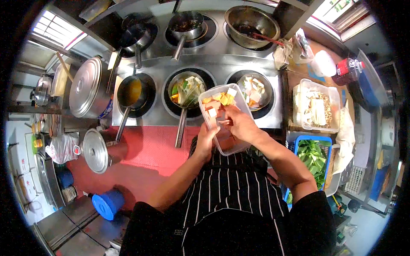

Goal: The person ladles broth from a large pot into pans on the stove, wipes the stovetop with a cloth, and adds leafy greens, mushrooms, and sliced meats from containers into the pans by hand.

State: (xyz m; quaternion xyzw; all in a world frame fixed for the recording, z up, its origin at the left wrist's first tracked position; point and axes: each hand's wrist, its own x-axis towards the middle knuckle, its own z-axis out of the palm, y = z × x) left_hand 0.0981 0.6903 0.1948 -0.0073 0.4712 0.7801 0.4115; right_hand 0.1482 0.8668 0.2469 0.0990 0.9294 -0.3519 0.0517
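A clear plastic tub is held tilted in front of my apron, over the front edge of the stove. My left hand grips its left side, thumb over the rim. Inside lie yellow chunks, white cubes and pinkish slices. My right hand reaches into the tub with curled fingers; what they hold is partly hidden. Just beyond the tub, a pan contains white and pink pieces. Left of it, another pan holds greens, white pieces and pale thin strands.
A pan of orange-brown liquid sits on the left burner. Dark pans and a large metal bowl stand behind. To the right are a tub of mushrooms and a blue basket of greens; lidded pots stand left.
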